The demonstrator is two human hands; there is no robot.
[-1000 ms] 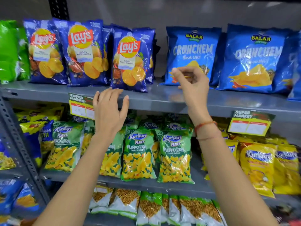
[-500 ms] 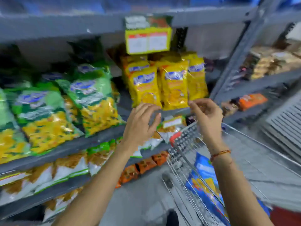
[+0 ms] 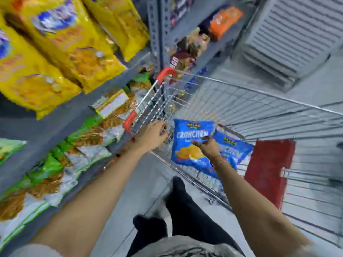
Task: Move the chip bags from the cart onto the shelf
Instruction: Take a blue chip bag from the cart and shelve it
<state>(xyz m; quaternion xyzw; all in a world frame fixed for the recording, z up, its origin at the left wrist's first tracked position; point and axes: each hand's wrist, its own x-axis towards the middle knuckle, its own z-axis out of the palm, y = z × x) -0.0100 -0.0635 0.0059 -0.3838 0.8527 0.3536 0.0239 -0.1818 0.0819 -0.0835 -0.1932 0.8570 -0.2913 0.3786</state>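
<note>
A wire shopping cart (image 3: 241,86) with red corner caps stands to the right of the shelf. Two blue Crunchem chip bags lie in its near corner: one (image 3: 185,151) faces up, the second (image 3: 235,147) is partly tucked beside it on the right. My right hand (image 3: 208,147) reaches down onto the first bag with fingers spread, resting on its top. My left hand (image 3: 154,135) hovers at the cart's near left rim, fingers loosely curled and holding nothing. The view is blurred by motion.
The grey shelf (image 3: 78,112) on the left holds yellow snack bags (image 3: 55,52) above and green-white bags (image 3: 55,164) below, with a price label (image 3: 113,103) on its edge. A red panel (image 3: 269,169) sits in the cart. My black-trousered legs (image 3: 178,210) stand on the grey floor.
My view has swung from the upper shelf down and right to the cart. Both hands have dropped from shelf height; the right one now lies on a blue bag in the cart.
</note>
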